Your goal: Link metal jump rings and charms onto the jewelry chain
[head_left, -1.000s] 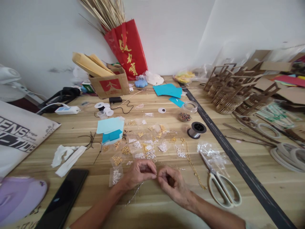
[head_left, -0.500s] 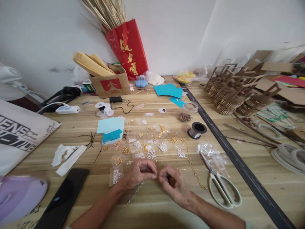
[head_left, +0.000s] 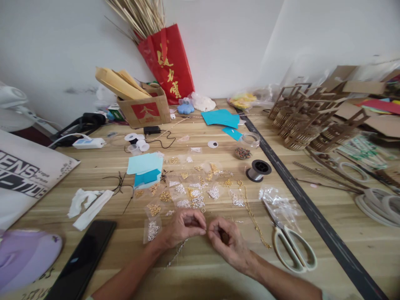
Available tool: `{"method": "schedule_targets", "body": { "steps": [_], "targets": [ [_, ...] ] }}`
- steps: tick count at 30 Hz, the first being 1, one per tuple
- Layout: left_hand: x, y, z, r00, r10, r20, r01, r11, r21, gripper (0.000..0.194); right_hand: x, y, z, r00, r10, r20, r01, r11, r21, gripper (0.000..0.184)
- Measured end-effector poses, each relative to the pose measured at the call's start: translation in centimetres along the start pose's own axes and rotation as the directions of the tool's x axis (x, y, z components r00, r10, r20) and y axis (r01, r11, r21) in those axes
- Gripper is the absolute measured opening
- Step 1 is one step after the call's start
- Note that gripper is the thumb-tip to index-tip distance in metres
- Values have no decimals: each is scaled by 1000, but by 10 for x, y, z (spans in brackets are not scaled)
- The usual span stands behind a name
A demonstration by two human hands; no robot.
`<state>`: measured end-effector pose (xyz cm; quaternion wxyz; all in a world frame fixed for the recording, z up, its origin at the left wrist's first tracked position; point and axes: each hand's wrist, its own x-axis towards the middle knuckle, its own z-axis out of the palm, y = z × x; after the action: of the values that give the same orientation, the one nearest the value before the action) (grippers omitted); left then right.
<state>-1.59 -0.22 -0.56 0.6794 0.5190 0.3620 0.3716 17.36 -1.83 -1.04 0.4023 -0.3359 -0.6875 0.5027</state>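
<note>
My left hand is closed in a pinch, thumb against forefinger. From beneath its fingers a thin silvery beaded strand trails down and to the left. Just to its right, my right hand is also closed, thumb and forefinger pressed together. The two sets of fingertips nearly touch, and whatever sits between the right ones is too small to make out. Right behind the hands lie small clear bags of silver beads and gold beads. A gold chain lies beyond my right hand.
White-handled scissors lie at the right, beside a crumpled clear bag and a wire spool. At the left are a black phone and white strips. Small woven baskets crowd the far right. A cardboard box stands behind.
</note>
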Motion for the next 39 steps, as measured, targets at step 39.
{"method": "schedule_targets", "body": {
  "steps": [39],
  "targets": [
    [1, 3, -1, 999, 38, -6, -37, 995, 92, 17, 6, 5, -8, 999, -35, 37, 38, 995, -97, 18]
  ]
}}
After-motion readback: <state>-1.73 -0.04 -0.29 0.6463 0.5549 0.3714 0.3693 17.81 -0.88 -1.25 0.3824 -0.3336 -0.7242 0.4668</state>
